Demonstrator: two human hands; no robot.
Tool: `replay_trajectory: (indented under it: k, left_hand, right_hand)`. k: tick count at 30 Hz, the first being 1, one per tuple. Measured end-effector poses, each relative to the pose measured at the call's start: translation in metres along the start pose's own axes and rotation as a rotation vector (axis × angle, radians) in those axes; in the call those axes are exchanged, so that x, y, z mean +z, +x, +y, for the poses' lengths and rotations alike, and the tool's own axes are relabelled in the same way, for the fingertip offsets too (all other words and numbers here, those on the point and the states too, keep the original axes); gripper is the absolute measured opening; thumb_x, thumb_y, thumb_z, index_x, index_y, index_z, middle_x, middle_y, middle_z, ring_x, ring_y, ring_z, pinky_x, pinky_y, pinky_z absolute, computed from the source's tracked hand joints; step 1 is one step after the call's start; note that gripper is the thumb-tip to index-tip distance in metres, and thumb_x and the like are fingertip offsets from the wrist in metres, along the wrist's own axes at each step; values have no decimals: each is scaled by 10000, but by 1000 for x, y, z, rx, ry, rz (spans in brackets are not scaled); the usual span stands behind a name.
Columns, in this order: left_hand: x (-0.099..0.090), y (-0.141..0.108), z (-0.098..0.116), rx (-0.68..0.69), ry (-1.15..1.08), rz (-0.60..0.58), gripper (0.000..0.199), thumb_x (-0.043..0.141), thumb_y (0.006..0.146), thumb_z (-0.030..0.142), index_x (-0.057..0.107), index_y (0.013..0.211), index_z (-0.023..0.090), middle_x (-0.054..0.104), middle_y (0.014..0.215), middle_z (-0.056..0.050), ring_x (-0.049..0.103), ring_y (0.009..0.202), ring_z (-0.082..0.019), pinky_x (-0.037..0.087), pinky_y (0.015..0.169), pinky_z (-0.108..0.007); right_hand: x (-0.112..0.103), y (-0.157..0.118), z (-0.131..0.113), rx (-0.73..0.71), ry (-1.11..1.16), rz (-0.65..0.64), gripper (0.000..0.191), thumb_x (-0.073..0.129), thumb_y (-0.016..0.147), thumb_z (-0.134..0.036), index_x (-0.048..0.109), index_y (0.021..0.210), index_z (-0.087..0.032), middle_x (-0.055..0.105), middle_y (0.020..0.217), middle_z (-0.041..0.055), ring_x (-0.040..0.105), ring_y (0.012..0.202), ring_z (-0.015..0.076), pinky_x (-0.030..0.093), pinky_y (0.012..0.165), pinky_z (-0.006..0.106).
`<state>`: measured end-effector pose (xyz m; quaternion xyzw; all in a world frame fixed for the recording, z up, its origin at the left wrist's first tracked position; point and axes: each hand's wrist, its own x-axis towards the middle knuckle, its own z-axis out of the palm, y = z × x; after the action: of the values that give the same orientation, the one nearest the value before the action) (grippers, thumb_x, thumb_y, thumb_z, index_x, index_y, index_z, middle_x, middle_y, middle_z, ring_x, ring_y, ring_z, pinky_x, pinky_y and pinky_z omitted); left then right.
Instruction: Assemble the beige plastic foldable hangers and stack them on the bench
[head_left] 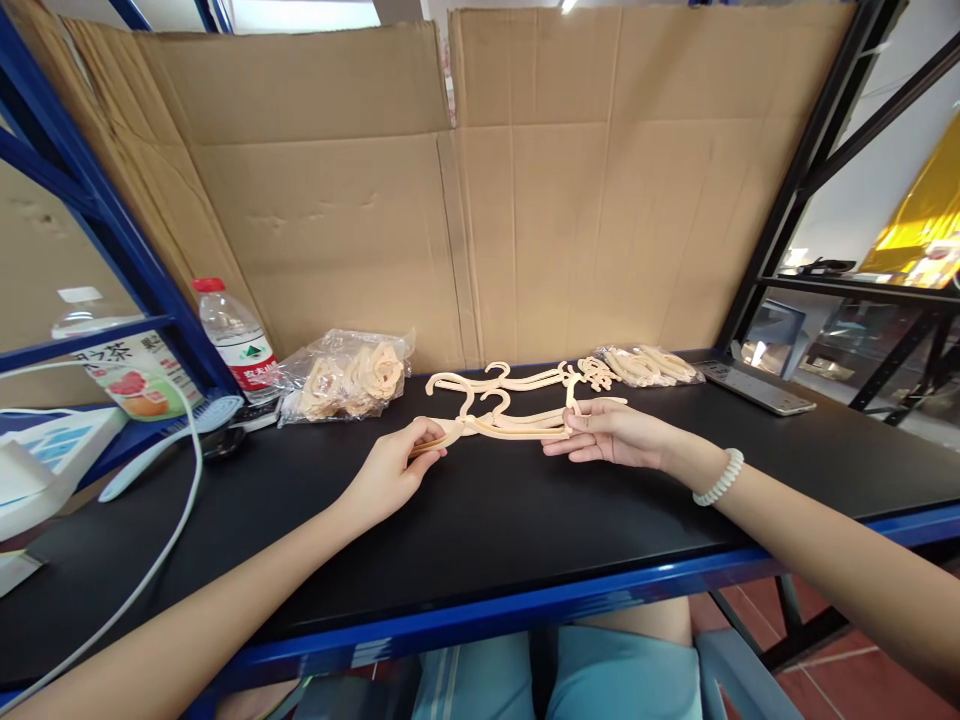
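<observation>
Between my two hands is a cream-coloured plastic clothes hanger, just above the black tabletop. My left hand pinches its left arm between thumb and fingers. At the right end, my right hand grips the hanger near an upright cream piece, thumb on top and fingers beneath. How that piece joins the hanger is hard to make out. Right behind lie more cream hangers, partly overlapped by the held one. A small heap of cream hook-like parts lies behind my right hand.
Clear bags of cream parts lie at the back left and back right. A red-capped bottle, pale blue brush and white cable are left. A flat metallic bar lies right. Cardboard walls the back.
</observation>
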<state>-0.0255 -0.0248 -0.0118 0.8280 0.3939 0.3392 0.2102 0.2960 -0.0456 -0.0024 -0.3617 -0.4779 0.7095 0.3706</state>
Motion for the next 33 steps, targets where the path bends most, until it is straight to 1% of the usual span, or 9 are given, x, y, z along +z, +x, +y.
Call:
replay_trajectory:
  k: [2, 5, 9, 13, 19, 24, 29, 33]
  left_hand:
    - [0, 0, 1, 3, 15, -11, 126, 503, 834, 338, 512, 860, 215, 644, 884, -31, 696, 871, -213, 559, 854, -368]
    - [0, 0, 3, 9, 27, -22, 123, 504, 837, 336, 516, 863, 216, 643, 868, -24, 692, 869, -210, 558, 854, -365]
    - [1, 0, 2, 10, 18, -32, 119, 499, 845, 329, 523, 870, 215, 645, 863, -26, 695, 867, -214, 563, 832, -358]
    - [2, 0, 0, 11, 27, -32, 114, 491, 851, 316, 523, 910, 224, 667, 897, -36, 701, 856, -217, 568, 798, -346]
    - [1, -1, 2, 16, 58, -27, 61, 464, 849, 265, 498, 882, 227, 676, 878, -26, 709, 820, -204, 554, 767, -315]
    - [1, -1, 5, 24, 78, -24, 60, 449, 845, 245, 497, 875, 225, 680, 861, -22, 700, 779, -187, 549, 735, -296]
    - [1, -1, 7, 24, 108, -35, 148, 414, 872, 244, 541, 945, 220, 690, 855, -27, 674, 752, -174, 536, 704, -284]
    - [1, -1, 9, 14, 129, -37, 201, 413, 888, 264, 565, 1011, 216, 698, 851, -26, 662, 759, -178, 521, 726, -291]
  right_hand:
    - [1, -1, 0, 13, -3, 2, 238, 740, 800, -246, 546, 877, -131, 714, 1023, 170, 698, 984, 249, 596, 785, 269]
    - [2, 0, 1, 4, -15, 10, 254, 762, 776, -254, 545, 839, -136, 725, 978, 155, 705, 960, 251, 602, 785, 281]
    - [2, 2, 5, -34, -46, 63, 257, 781, 750, -251, 548, 783, -149, 729, 914, 121, 717, 924, 235, 603, 759, 238]
    - [5, 1, 6, -93, -67, 107, 254, 784, 746, -258, 556, 779, -152, 720, 843, 87, 726, 884, 222, 604, 716, 206]
    - [13, -1, 6, -183, -89, 132, 314, 818, 701, -288, 537, 777, -169, 720, 798, 58, 734, 836, 222, 611, 705, 222]
    - [11, 3, 10, -212, -83, 172, 336, 829, 678, -276, 524, 777, -174, 715, 754, 47, 739, 773, 220, 615, 705, 241]
    - [9, 7, 13, -242, -79, 216, 301, 784, 730, -249, 498, 798, -183, 719, 768, 76, 736, 712, 208, 617, 680, 269]
    - [7, 9, 15, -272, -13, 241, 303, 785, 715, -239, 493, 782, -190, 682, 779, 32, 735, 790, 225, 608, 698, 272]
